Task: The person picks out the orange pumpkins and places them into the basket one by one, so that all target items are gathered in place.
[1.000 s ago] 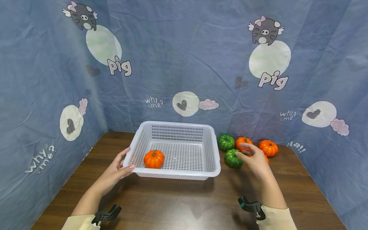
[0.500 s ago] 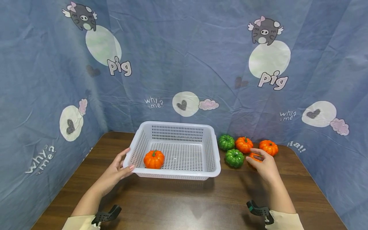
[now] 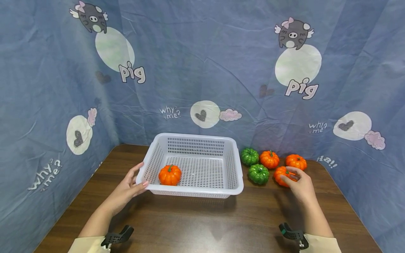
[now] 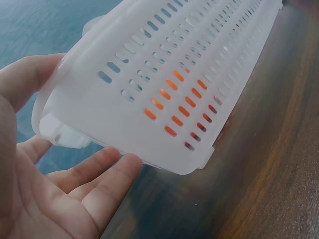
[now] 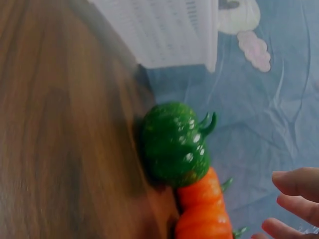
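While the left hand (image 3: pixel 128 186) grips the near left corner of the white basket (image 3: pixel 193 190), the right hand (image 3: pixel 302 184) is positioned at the front orange pumpkin (image 3: pixel 280 179), to the right of the basket. The left thumb lies at the front rim and the fingers extend along the left side; the left wrist view shows fingertips against the outer wall. The right thumb and fingers are spread, with a gap between them over the right part of the front orange pumpkin; whether they make contact cannot be told. The basket stands upright on the brown table (image 3: pixel 190 225) and contains one orange pumpkin, the inside pumpkin (image 3: pixel 169 175), located in the near left corner with its stem up. The front green pumpkin (image 3: pixel 258 174) sits between the basket and the front orange pumpkin. Behind these, from left to right, are the rear green pumpkin (image 3: pixel 250 156), just beside the basket, the middle orange pumpkin (image 3: pixel 269 160) and the far right orange pumpkin (image 3: pixel 296 161). Each forearm carries a black wrist mount near a cream sleeve. A blue cloth (image 3: pixel 177 70) printed with pigs and lettering hangs behind the table.
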`<state>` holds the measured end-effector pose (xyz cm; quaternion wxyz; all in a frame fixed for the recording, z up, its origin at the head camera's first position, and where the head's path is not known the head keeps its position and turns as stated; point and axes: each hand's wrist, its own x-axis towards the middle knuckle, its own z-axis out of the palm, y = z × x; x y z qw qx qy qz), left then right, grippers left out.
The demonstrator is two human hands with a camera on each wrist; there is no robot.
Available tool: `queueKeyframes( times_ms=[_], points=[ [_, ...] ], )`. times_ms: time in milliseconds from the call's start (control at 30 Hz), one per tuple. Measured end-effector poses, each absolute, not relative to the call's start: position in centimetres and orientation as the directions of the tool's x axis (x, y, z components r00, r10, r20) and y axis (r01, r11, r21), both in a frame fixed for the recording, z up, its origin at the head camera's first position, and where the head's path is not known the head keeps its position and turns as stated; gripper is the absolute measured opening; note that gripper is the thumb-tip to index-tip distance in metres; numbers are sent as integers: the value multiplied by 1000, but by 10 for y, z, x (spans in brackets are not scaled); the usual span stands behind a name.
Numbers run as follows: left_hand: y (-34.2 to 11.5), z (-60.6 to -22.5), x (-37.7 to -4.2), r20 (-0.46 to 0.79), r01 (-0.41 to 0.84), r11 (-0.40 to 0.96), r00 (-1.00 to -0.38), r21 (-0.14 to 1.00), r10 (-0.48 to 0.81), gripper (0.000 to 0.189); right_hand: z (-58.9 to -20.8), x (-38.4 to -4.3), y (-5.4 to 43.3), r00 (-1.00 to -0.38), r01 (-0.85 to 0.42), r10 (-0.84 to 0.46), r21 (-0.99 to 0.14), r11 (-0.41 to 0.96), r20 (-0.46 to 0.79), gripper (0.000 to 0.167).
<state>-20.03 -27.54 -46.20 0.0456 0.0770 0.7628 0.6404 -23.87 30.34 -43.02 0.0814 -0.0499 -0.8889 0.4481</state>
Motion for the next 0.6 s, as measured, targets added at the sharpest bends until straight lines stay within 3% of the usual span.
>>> queueKeyframes(
  times_ms=[600],
  points=[
    [-275,-461,-200,29,59,165,-983,985,180,84,-449,-249,319,-956,82,273,-791,606,111,52]
  ],
)
